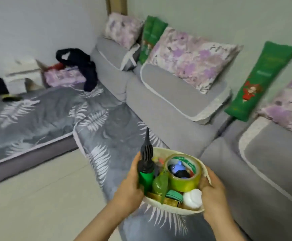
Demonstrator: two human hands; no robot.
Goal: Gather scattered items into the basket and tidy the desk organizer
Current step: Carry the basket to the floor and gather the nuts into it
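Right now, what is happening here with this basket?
A person holds a pale basket with both hands, the left hand on one side and the right hand on the other. It is already full: a roll of green tape, a green and black pump, a white round thing. The basket is above a leaf-patterned grey quilt, beside a grey sofa.

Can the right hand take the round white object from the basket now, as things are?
Probably not yet: the right hand grips the cream woven basket by its side. The round white object lies uncovered beside it.
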